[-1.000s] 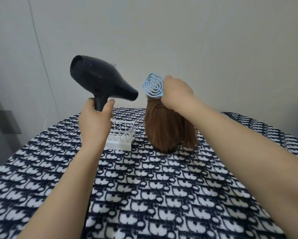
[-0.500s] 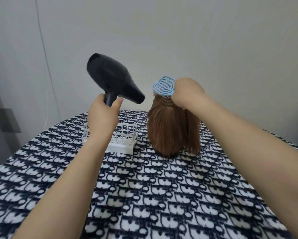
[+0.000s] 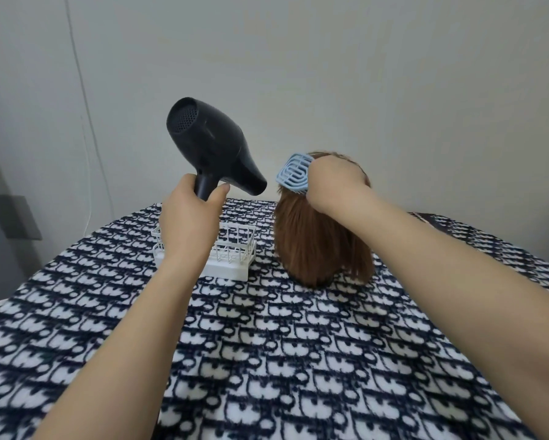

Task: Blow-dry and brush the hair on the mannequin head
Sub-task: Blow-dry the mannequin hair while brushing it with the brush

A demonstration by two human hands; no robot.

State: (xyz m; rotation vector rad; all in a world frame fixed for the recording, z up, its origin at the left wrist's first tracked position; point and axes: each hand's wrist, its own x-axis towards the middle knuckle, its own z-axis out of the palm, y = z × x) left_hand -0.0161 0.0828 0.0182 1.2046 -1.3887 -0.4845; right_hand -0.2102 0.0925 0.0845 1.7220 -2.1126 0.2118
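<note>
A mannequin head with straight brown hair (image 3: 322, 246) stands on the patterned table, its back toward me. My right hand (image 3: 335, 182) grips a light blue vented brush (image 3: 294, 173) and presses it against the upper back of the hair. My left hand (image 3: 190, 217) holds a black hair dryer (image 3: 208, 147) by its handle. The dryer's nozzle points right and down at the brush, a short gap away. The mannequin's face is hidden.
A white wire basket (image 3: 235, 249) sits on the table left of the mannequin, partly behind my left wrist. A navy and white patterned cloth (image 3: 267, 344) covers the table. A plain wall stands behind, with a thin white cable (image 3: 86, 147) at the left.
The view has tilted up, so everything sits lower in frame. The brush has slid slightly down the top of the hair. The dryer stays aimed at the brush.
</note>
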